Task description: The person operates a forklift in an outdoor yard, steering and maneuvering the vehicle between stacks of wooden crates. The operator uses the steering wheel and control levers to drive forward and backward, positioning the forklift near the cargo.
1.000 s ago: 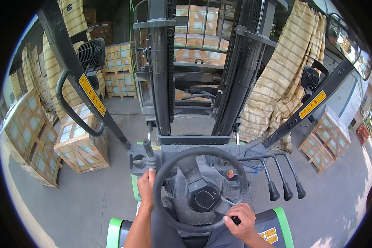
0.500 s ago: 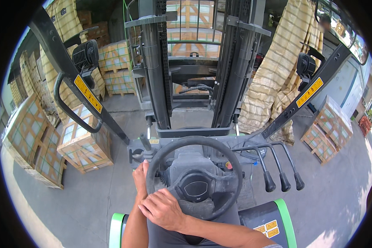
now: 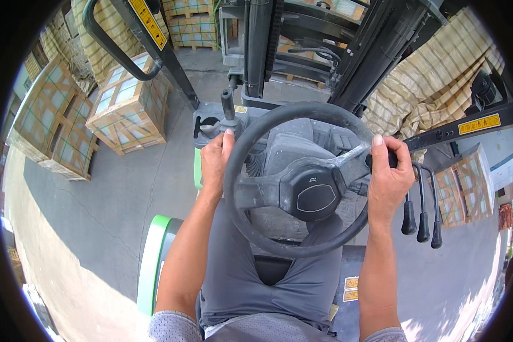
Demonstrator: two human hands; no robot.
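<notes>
In the head view, the right hand [image 3: 389, 185] is grasping the black knob [image 3: 391, 161], with the thumb on one side and the fingers on the other. This knob sits at the upper right part of the wheel [image 3: 315, 196], which stands in front of the person's knees. The left hand [image 3: 213, 162] is near the left rim of the wheel, and its thumb points to the base of the upright lever [image 3: 228, 105]. Its fingers are bent and partly hidden, so I cannot tell what they grasp. Three levers [image 3: 423, 227] hang to the right of the right hand. Beyond, a wooden crate [image 3: 132, 105] rests on the floor [image 3: 105, 211] at left.
</notes>
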